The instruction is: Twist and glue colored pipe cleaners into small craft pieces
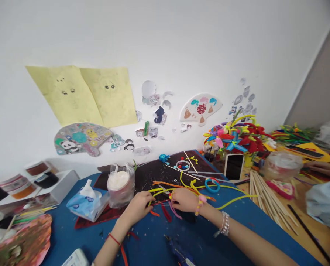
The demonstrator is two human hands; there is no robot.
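Note:
Over the blue table surface, my left hand (pixel 140 207) has its fingers curled at the ends of yellow-green pipe cleaners (pixel 159 191). My right hand (pixel 185 200) is closed a little to the right, its fingertips pressed together near yellow and purple pieces; what it pinches is too small to make out. Between and behind the hands lie orange pipe cleaners (pixel 165 183) and a scissor-like metal tool. Dark red (pixel 165 213) and purple (pixel 176 211) strips lie just below. Blue-handled pliers (pixel 179 253) rest near the front edge.
A plastic-wrapped tub (pixel 121 184) and tissue pack (pixel 87 203) stand left. Behind are beads in a ring and thin sticks. A phone (pixel 233 167), pipe-cleaner flowers (pixel 234 138) and wooden sticks (pixel 270 203) are right. Another person's hand (pixel 324 169) shows far right.

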